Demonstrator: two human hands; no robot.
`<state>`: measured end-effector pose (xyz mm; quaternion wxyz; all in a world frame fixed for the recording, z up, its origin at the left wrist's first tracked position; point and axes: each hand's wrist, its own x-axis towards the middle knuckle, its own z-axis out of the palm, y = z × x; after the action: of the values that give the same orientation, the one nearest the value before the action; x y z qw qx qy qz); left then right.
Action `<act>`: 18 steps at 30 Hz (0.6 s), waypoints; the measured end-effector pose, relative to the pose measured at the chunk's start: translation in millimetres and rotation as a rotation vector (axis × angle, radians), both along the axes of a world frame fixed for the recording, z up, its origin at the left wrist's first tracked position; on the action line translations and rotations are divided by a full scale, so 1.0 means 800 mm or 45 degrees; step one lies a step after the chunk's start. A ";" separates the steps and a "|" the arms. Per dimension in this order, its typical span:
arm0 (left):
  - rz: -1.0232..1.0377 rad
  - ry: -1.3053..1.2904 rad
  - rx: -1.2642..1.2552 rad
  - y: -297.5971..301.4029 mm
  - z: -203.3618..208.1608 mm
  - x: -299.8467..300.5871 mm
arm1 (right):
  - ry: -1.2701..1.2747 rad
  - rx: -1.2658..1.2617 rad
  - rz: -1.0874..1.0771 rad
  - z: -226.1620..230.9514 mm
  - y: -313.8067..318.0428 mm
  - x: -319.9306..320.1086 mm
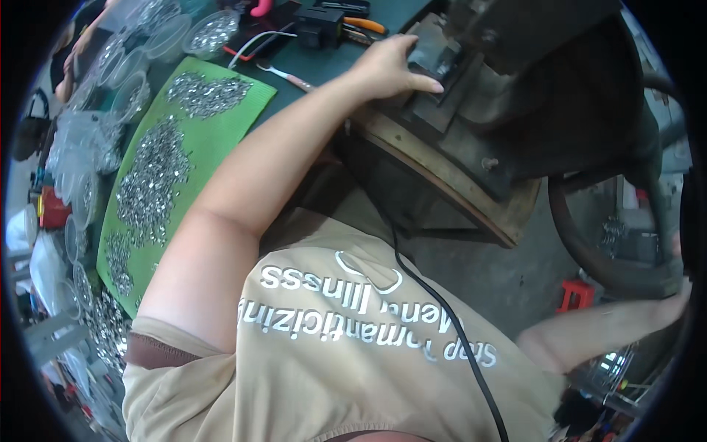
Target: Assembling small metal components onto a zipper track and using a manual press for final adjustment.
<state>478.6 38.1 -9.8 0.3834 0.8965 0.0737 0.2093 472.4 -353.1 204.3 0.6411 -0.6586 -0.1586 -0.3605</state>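
My left hand (390, 68) reaches to the bed of a dark metal hand press (545, 96). Its thumb and forefinger are spread apart beside a greyish metal block (434, 48) under the press head; the other fingers are mostly hidden. No part shows clearly between them. At the far right rim my right hand (682, 289) is beside the lower end of the press's thick curved handwheel (589, 258). The dark picture edge cuts off most of that hand, so its fingers cannot be made out.
Many small shiny metal pieces (155, 180) lie in piles on a green mat (213, 136) at left. Clear plastic tubs (168, 37) with more pieces stand beyond it. Orange-handled pliers (364, 25) lie behind my left hand. A black cable (442, 295) crosses my shirt. A red stool (574, 296) stands below the handwheel.
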 end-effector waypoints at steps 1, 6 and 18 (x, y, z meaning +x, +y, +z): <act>0.026 -0.108 0.043 -0.006 -0.002 0.000 | -0.285 -0.343 0.133 -0.046 -0.101 0.040; 0.167 -0.198 0.531 -0.053 0.009 -0.012 | 0.266 -0.213 0.589 0.031 -0.153 0.055; 0.460 -0.417 0.984 -0.062 0.070 -0.221 | 1.394 0.208 1.867 -0.203 0.265 -0.107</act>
<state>302.0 -11.8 45.9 -0.0152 0.9016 0.0839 0.4242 386.4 -140.7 41.6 0.7395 -0.4246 -0.1848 0.4886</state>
